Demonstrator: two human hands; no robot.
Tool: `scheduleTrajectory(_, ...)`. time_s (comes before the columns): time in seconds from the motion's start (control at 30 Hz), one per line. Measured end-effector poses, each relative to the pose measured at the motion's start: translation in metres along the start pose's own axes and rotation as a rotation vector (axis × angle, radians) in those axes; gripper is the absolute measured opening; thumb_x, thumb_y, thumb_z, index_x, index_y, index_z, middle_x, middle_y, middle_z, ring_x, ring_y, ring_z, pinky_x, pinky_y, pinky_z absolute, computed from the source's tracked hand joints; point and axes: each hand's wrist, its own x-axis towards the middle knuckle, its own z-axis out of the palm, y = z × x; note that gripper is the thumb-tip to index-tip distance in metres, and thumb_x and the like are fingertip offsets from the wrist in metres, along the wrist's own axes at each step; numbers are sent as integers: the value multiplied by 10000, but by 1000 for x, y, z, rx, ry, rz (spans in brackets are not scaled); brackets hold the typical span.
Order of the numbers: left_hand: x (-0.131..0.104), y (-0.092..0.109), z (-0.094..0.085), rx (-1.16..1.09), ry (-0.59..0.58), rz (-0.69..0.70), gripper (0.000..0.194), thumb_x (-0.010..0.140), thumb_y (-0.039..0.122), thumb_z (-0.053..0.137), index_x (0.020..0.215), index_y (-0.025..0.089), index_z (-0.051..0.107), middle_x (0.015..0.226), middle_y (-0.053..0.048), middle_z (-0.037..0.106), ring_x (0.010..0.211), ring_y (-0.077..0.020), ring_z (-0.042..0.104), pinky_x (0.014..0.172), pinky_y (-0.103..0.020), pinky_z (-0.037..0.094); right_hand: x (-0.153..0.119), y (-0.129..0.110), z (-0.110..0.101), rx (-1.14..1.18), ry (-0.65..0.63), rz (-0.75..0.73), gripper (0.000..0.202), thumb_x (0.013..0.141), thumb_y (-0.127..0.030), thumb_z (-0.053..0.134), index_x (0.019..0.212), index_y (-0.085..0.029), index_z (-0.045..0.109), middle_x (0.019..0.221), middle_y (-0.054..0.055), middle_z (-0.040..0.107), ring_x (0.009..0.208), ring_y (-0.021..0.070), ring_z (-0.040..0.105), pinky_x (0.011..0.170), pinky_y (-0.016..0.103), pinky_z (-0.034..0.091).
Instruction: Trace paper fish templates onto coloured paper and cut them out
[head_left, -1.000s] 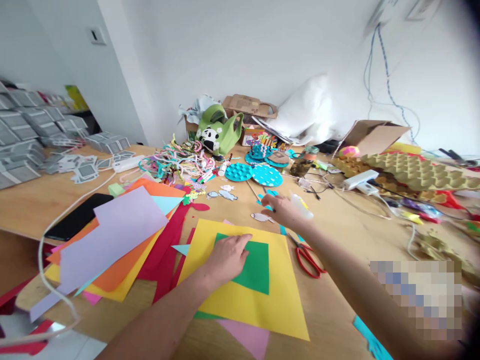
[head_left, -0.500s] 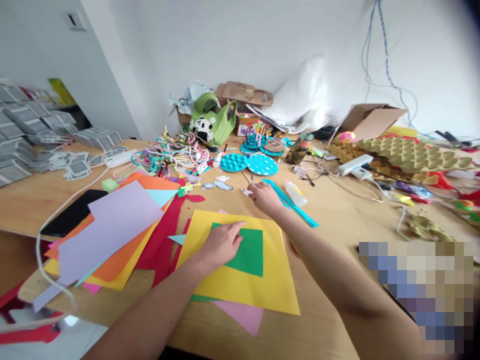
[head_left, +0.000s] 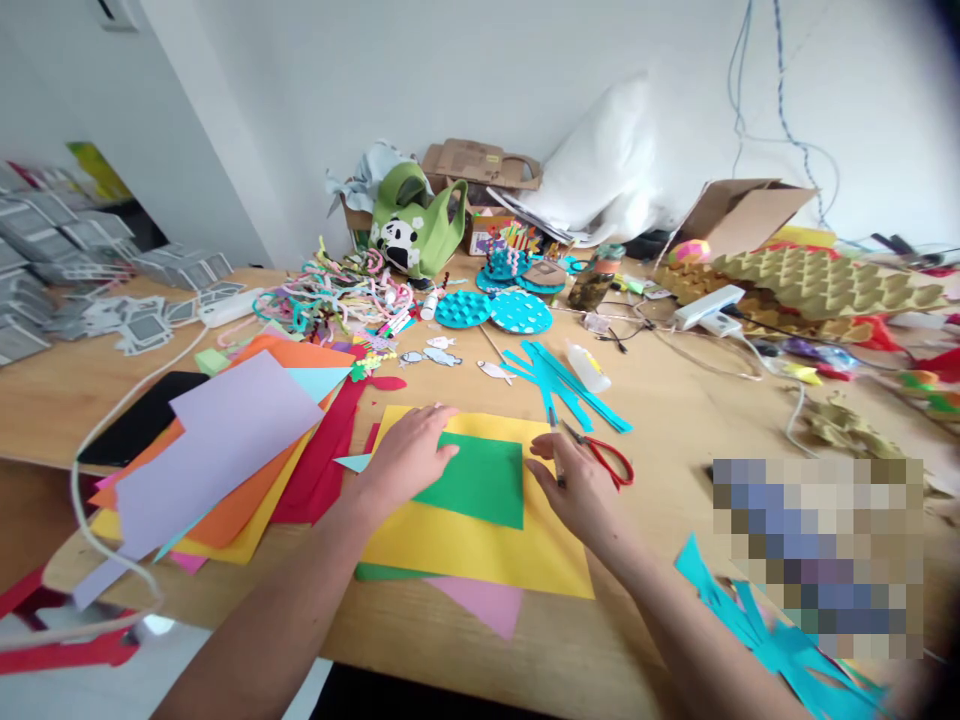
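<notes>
A green paper square (head_left: 480,482) lies on a larger yellow sheet (head_left: 480,565) in front of me. My left hand (head_left: 409,450) rests at the square's upper left corner, fingers stretched out and thumb apart, holding nothing. On the yellow sheet's right side, my right hand (head_left: 576,487) is curled round a slim pen (head_left: 553,416); only its ends show, so its exact kind is unclear. Just beyond that hand lie scissors with red handles (head_left: 616,462), partly hidden by the fingers. A pink sheet (head_left: 484,603) sticks out beneath the yellow one.
Coloured paper (head_left: 225,425) is piled at left beside a black flat object (head_left: 142,415). Blue strips (head_left: 574,385), a glue bottle (head_left: 588,368) and paper fish (head_left: 442,356) lie ahead. Blue scraps (head_left: 772,630) sit at right. Farther back are pipe cleaners (head_left: 330,300) and egg trays (head_left: 825,280).
My right hand has come back from the paper fish to the yellow sheet's right side, with the pen. My left hand has shifted slightly left on the green square, uncovering more of it.
</notes>
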Motion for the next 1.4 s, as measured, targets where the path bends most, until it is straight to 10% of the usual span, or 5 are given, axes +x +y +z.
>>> scheduleTrajectory(0.17, -17, 4, 2, 200, -170, 64, 589, 760, 124, 656, 1320, 153, 475, 1242, -137, 576, 1188, -300, 496, 1005, -428, 393, -15, -5, 14, -111, 126, -15, 81, 905, -300, 464, 930, -224, 475, 861, 86, 688, 891, 284, 594, 718, 400, 463)
scheduleTrajectory(0.77, -22, -12, 18, 51, -130, 56, 617, 762, 122, 642, 1341, 220, 452, 1245, -94, 582, 1190, -264, 496, 1015, -411, 390, -31, -14, 38, 341, 125, 116, 228, 864, -338, 545, 1045, -233, 456, 851, 35, 617, 682, 166, 616, 629, 313, 514)
scheduleTrajectory(1.03, -8, -28, 11, -239, 317, -61, 607, 804, 260, 640, 1360, 196, 407, 1280, -125, 537, 1196, -256, 494, 1001, -433, 416, -22, -16, 33, 724, 309, 220, 258, 798, -332, 649, 975, -250, 481, 788, -7, 535, 676, 139, 559, 592, 263, 480)
scheduleTrajectory(1.2, -5, -37, 9, -823, 130, -214, 818, 741, 356, 689, 1428, 168, 288, 1088, -100, 605, 877, -173, 631, 774, -323, 512, -17, -13, 26, 824, 348, 258, 276, 753, -348, 705, 924, -250, 511, 776, -4, 541, 697, 143, 560, 596, 261, 483)
scheduleTrajectory(1.4, -7, -31, 8, -836, -36, -264, 784, 748, 328, 675, 1431, 176, 321, 697, 45, 569, 658, -128, 586, 638, -247, 458, -18, -14, 24, 830, 367, 202, 229, 770, -320, 700, 907, -253, 528, 760, -12, 542, 677, 135, 554, 578, 251, 477)
